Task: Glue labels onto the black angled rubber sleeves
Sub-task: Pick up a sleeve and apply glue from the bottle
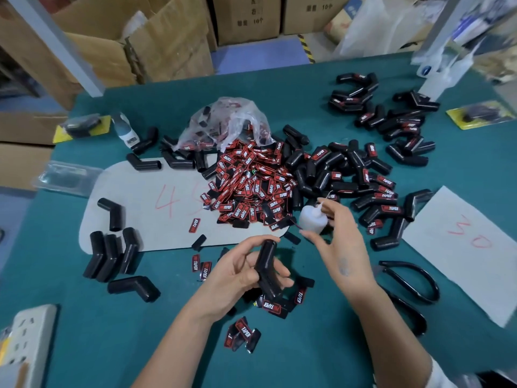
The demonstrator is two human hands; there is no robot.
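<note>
Teal table (321,345) — label heap (246,180), black sleeves (341,169), cardboard boxes (167,37) behind

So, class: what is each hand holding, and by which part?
Left hand grips a sleeve around its bend. Right hand holds the glue bottle by its body.

A packing workshop: stacked cardboard cartons (246,18) (some printed) behind a green worktable (321,345) heaped with labels (251,180).

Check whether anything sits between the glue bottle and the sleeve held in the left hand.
Nothing visible does. The right hand holds the glue bottle just up and right of the sleeve in the left hand; only open air separates them.
</note>
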